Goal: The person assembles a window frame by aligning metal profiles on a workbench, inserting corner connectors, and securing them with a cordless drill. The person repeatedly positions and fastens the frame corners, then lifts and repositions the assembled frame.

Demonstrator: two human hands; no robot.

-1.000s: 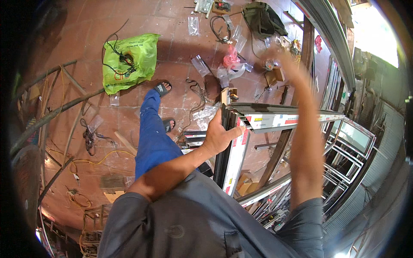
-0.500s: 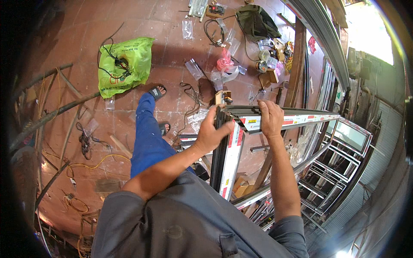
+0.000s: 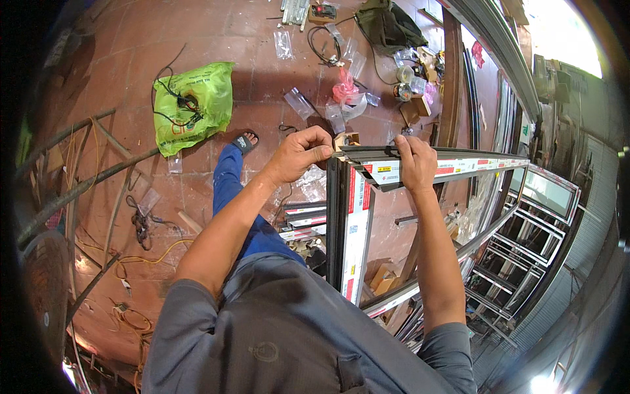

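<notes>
A window or door frame (image 3: pixel 357 230) of dark profiles, with white and red printed film on its faces, stands in front of me. My right hand (image 3: pixel 418 164) grips its top bar (image 3: pixel 472 164), the thumb and fingers over the upper edge. At the frame's near left corner, my left hand (image 3: pixel 298 155) is closed in a pinch, its fingertips beside the corner's end. Whatever lies between those fingertips is too small or hidden to make out. A dark groove runs along the top of the bar between the two hands.
On the red tiled floor (image 3: pixel 256 39) lie a green plastic bag (image 3: pixel 193 108) with black cable, a pink bag (image 3: pixel 345 87) and an olive bag (image 3: pixel 392 26). Metal bars (image 3: pixel 85 187) stand at left. More frames (image 3: pixel 518 249) lean at right. A yellow cord (image 3: pixel 154 252) crosses the floor.
My left hand has drawn up and back from the frame's corner, and its spread fingers have come together into a pinch. My right hand keeps its grip on the top bar.
</notes>
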